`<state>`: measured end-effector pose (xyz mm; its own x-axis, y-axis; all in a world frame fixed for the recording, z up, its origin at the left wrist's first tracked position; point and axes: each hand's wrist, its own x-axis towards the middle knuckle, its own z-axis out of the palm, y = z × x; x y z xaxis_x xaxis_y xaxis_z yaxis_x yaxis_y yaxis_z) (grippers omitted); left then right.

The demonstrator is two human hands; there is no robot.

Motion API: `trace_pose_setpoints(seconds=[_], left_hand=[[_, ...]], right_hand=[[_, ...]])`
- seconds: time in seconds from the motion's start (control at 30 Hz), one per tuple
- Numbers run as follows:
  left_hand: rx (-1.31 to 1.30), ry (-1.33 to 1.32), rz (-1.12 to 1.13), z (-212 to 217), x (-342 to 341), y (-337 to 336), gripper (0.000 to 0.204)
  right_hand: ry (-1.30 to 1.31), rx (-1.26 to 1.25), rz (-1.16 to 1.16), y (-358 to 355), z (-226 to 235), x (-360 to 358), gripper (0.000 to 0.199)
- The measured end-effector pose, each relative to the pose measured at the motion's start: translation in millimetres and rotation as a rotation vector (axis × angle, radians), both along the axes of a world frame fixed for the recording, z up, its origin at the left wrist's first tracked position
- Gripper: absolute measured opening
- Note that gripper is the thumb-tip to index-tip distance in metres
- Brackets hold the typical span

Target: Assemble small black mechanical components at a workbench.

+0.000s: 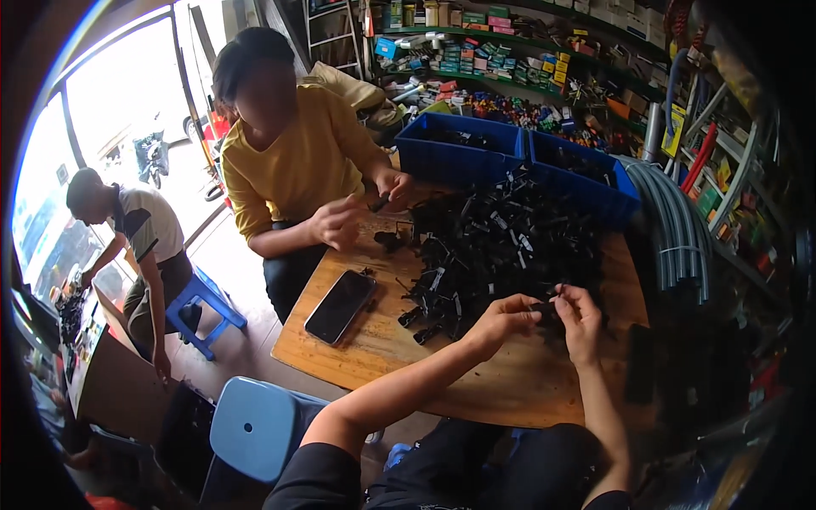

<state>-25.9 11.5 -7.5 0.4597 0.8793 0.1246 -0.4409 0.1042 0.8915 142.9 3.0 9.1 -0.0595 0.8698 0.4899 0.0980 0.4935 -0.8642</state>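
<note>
Small black plastic part (546,307) is located between our two hands, above the brown wooden surface (408,370). From left to right, we observe: a light blue plastic stool (251,429); a co-worker in a yellow top (293,166); a dark-screened rectangular phone (340,307), flat on the surface; a blue rectangular plastic bin (456,167); a heap of black plastic parts (497,234); our left hand (503,321), fingers pinching the part's left end; our right hand (580,325), fingers pinching its right end; a bundle of grey tubes (676,234).
</note>
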Motion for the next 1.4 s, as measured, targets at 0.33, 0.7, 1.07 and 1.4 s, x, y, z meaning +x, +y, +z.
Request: trace_pose_setpoints(seconds=[0.33,0.7,1.07,1.4], left_hand=[[0.128,0.326,0.174,11.8,2.3,-2.8,0.026],[0.4,0.327,0.342,-8.7,6.3,-3.2,0.024],[0.767,0.488,0.507,8.8,4.2,-6.2,0.022],[-0.023,0.161,0.198,3.7,-0.8,4.8,0.015]], right_hand=[[-0.098,0.116,-0.076,-3.6,6.0,4.1,0.022],[0.011,-0.198,0.172,-1.2,1.9,6.0,0.009],[0.352,-0.473,0.422,3.8,-8.2,10.4,0.009],[-0.723,0.463,-0.073,-11.1,14.6,2.7,0.047]])
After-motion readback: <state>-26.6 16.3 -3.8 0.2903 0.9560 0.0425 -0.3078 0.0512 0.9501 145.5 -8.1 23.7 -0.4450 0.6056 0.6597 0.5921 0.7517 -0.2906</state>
